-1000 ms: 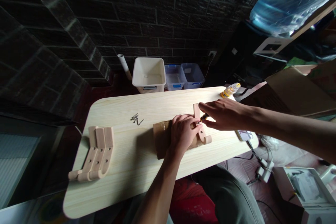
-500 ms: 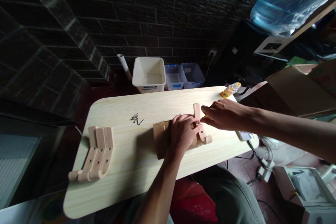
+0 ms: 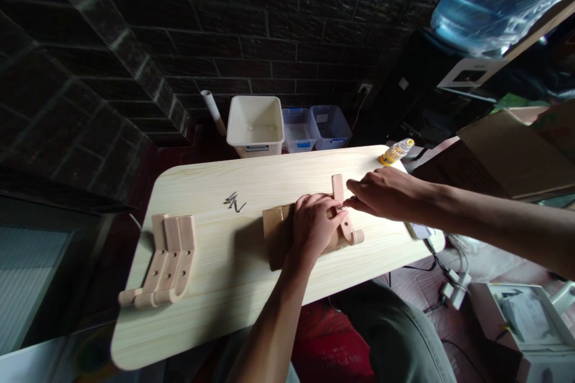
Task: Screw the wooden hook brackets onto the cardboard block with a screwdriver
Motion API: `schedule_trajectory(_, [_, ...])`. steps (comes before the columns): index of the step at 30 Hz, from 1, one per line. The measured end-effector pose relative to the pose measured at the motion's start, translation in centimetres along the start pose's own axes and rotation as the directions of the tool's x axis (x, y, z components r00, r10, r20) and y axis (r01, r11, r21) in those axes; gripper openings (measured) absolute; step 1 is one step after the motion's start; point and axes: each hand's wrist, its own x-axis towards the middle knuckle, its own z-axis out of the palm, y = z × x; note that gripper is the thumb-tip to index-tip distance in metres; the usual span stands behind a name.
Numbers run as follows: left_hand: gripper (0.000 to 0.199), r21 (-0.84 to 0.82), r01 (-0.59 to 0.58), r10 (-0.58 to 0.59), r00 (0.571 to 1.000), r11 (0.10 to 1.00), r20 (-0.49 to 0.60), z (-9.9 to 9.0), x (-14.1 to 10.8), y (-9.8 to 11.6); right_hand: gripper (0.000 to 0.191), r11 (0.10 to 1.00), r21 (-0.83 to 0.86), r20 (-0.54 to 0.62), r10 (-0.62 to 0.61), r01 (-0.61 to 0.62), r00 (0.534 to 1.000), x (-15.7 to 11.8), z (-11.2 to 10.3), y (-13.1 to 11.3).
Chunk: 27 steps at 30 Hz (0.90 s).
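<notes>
A wooden hook (image 3: 347,229) with screw holes lies tilted against a brown cardboard piece (image 3: 277,233) on the table. My left hand (image 3: 313,220) rests over the cardboard, its fingertips and thumb closed on the hook's middle. A small screw (image 3: 340,208) shows at the hook beside those fingertips. My right hand (image 3: 372,190) is closed around a screwdriver (image 3: 349,204), most of which its fingers hide; the tip points at the screw. Several loose screws (image 3: 234,201) lie left of the cardboard. Farther left, 3 more wooden hooks (image 3: 173,257) stand side by side.
A clear bottle with yellow parts (image 3: 397,152) stands at the table's (image 3: 215,311) far right corner. A phone (image 3: 418,231) lies at the right edge, partly under my forearm. Beyond the table are a white bin (image 3: 255,122) and two clear tubs (image 3: 300,130). Cables and a power strip (image 3: 456,288) lie right.
My right hand has turned slightly at the screw, and the yellow bit seen in its grip is now hidden. My left hand keeps its hold. The whole view has shifted a little.
</notes>
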Motion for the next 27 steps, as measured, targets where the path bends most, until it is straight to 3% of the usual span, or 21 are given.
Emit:
schedule_trajectory(2, [0.010, -0.009, -0.010, 0.010, 1.000, 1.000, -0.007, 0.0, 0.0, 0.0, 0.024, 0.997, 0.068, -0.023, -0.025, 0.026, 0.999, -0.1, 0.1, 0.2])
schedule_trajectory(5, [0.008, -0.017, -0.024, 0.024, 0.999, 1.000, -0.021, 0.1, -0.1, -0.1, 0.028, 0.981, 0.136, -0.076, -0.127, 0.137, 0.989, -0.3, 0.1, 0.7])
schedule_trajectory(7, [0.008, -0.017, -0.028, 0.028, 0.999, 0.999, -0.025, 0.2, -0.1, -0.2, 0.018, 0.977, 0.137, -0.081, -0.157, 0.167, 0.984, -0.2, 0.0, 1.0])
schedule_trajectory(10, [0.008, -0.022, -0.034, 0.034, 0.999, 0.999, -0.022, 0.3, -0.1, -0.4, 0.012, 0.985, 0.103, -0.048, -0.136, 0.141, 0.989, 0.2, -0.3, 1.0])
schedule_trajectory(17, [0.010, -0.009, -0.019, 0.019, 1.000, 1.000, -0.021, 0.3, -0.1, -0.4, 0.035, 1.000, 0.005, -0.004, -0.017, 0.017, 1.000, 0.3, -0.4, 0.5])
schedule_trajectory(23, [0.008, -0.020, -0.040, 0.040, 0.999, 0.999, -0.019, 0.3, -0.1, -0.4, 0.022, 0.970, 0.147, -0.132, -0.174, 0.193, 0.976, -0.2, 0.3, 1.1])
schedule_trajectory(27, [0.007, -0.019, -0.035, 0.035, 0.999, 0.999, -0.019, 0.3, -0.1, -0.4, 0.011, 0.977, 0.149, -0.076, -0.144, 0.154, 0.987, 0.2, 0.1, 1.4])
